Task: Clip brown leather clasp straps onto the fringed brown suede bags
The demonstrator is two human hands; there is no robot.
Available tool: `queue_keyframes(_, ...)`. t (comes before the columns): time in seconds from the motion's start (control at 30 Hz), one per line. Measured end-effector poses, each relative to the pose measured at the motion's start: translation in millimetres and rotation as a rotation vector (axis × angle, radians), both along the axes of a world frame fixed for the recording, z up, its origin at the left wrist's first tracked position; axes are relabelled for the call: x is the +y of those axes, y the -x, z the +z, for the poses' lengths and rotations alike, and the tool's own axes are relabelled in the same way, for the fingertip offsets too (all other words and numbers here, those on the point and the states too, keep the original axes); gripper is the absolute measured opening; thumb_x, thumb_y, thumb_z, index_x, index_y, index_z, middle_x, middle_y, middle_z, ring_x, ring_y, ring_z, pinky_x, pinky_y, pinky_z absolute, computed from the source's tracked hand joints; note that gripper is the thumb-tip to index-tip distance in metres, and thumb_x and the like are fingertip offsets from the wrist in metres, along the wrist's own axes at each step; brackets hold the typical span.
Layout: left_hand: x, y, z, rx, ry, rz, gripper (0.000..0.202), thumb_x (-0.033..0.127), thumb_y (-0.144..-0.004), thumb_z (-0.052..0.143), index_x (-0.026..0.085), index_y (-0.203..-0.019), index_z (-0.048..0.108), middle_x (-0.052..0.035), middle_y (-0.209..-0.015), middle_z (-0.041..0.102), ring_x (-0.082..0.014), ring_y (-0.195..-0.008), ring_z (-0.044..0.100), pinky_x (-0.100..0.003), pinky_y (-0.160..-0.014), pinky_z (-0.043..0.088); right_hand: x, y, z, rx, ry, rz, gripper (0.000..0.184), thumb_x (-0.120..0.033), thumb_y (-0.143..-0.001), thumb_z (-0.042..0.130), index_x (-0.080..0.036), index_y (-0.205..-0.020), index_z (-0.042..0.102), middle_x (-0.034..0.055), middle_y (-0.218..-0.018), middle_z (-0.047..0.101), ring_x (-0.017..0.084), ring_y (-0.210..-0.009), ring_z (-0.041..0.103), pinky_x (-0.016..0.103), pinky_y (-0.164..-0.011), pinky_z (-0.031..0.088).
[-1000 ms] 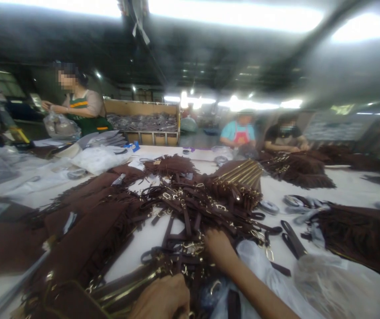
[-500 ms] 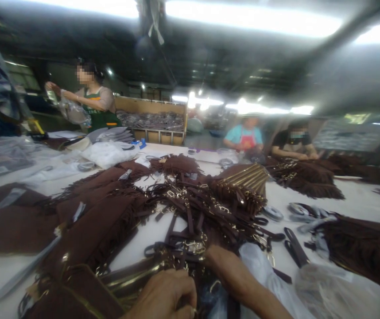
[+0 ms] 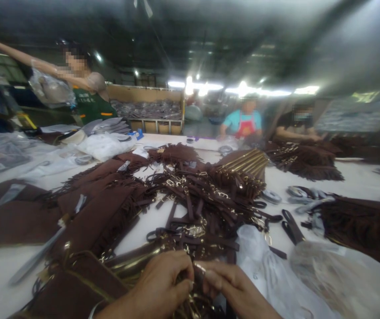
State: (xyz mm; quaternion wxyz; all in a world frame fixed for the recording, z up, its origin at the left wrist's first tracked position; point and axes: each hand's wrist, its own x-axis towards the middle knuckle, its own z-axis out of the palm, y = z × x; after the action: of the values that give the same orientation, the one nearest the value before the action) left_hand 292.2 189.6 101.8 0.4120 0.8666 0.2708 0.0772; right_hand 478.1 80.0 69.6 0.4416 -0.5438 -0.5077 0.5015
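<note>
My left hand (image 3: pixel 166 279) is closed at the end of a brown pouch with a gold zipper (image 3: pixel 137 261), its thumb and fingers pinched together. Facing it, my right hand (image 3: pixel 228 281) is closed on a brown wrist strap, whose shiny metal clasp shows at the fingertips. The two hands nearly touch; the exact grip points are partly hidden by the fingers. Gold hardware glints just below them. Beyond the hands lies a tangled heap of brown straps with gold clasps (image 3: pixel 190 195). Another brown pouch with gold trim (image 3: pixel 80 283) lies left of my left hand.
Brown fringed pouches (image 3: pixel 97 217) spread over the white table (image 3: pixel 133 241). Scissors or a similar long blade (image 3: pixel 37 257) lie at left. Clear plastic bags (image 3: pixel 259 257) sit at right, near a dark fringed stack (image 3: pixel 362 226). Several co-workers are across the table.
My right hand has drawn back from the strap heap toward me and now meets my left hand. The left hand has shifted slightly up in view. A co-worker at left has stretched out an arm.
</note>
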Motion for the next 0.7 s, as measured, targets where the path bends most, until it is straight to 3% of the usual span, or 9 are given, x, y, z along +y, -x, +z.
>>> queue_keyframes(0.2, -1, 0, -2.1, -0.002, -0.001, 0.012, 0.009, 0.015, -0.076, 0.059, 0.022, -0.079, 0.063, 0.0046, -0.085, 0.064, -0.0147, -0.085, 0.057, -0.023, -0.071, 0.035, -2, -1, -5.6, 0.245, 0.152, -0.06, 0.041, -0.051, -0.074, 0.077, -0.02, -0.101, 0.076, 0.003, -0.089, 0.073, 0.019, -0.084, 0.064, 0.031, -0.08, 0.047)
queue_keyframes(0.3, -1, -1, -1.7, 0.001, 0.01, 0.005, 0.006, 0.016, -0.077, 0.06, 0.021, -0.078, 0.063, 0.0044, -0.083, 0.063, -0.0147, -0.083, 0.057, -0.023, -0.07, 0.035, -2, 0, -10.7, 0.298, 0.132, -0.033, 0.04, -0.044, -0.073, 0.079, -0.019, -0.103, 0.071, 0.0004, -0.086, 0.071, 0.016, -0.079, 0.063, 0.027, -0.074, 0.045)
queue_keyframes(0.43, 0, -1, -0.3, -0.009, 0.014, 0.0, 0.011, 0.013, -0.076, 0.058, 0.022, -0.08, 0.063, 0.0049, -0.084, 0.063, -0.0144, -0.084, 0.057, -0.023, -0.07, 0.034, -6, 3, -13.4, -0.041, -0.054, -0.03, 0.018, -0.035, -0.091, 0.061, -0.02, -0.096, 0.068, 0.0004, -0.086, 0.069, 0.015, -0.079, 0.062, 0.025, -0.073, 0.045)
queue_keyframes(0.53, 0, 0, -1.6, -0.011, 0.02, -0.007, 0.011, 0.013, -0.077, 0.06, 0.022, -0.082, 0.064, 0.005, -0.085, 0.064, -0.0146, -0.085, 0.057, -0.023, -0.071, 0.035, -8, 5, -13.2, -0.31, -0.169, -0.001, 0.021, -0.032, -0.099, 0.047, -0.021, -0.095, 0.064, 0.0017, -0.087, 0.069, 0.015, -0.079, 0.064, 0.024, -0.072, 0.046)
queue_keyframes(0.7, 0, 0, -3.4, -0.006, 0.019, -0.018, 0.002, 0.021, -0.084, 0.064, 0.021, -0.082, 0.065, 0.0033, -0.086, 0.063, -0.0153, -0.084, 0.057, -0.023, -0.072, 0.036, -7, 12, -9.6, -0.559, -0.276, 0.072, 0.029, -0.031, -0.101, 0.032, -0.019, -0.095, 0.058, 0.0068, -0.087, 0.068, 0.019, -0.08, 0.066, 0.028, -0.071, 0.048)
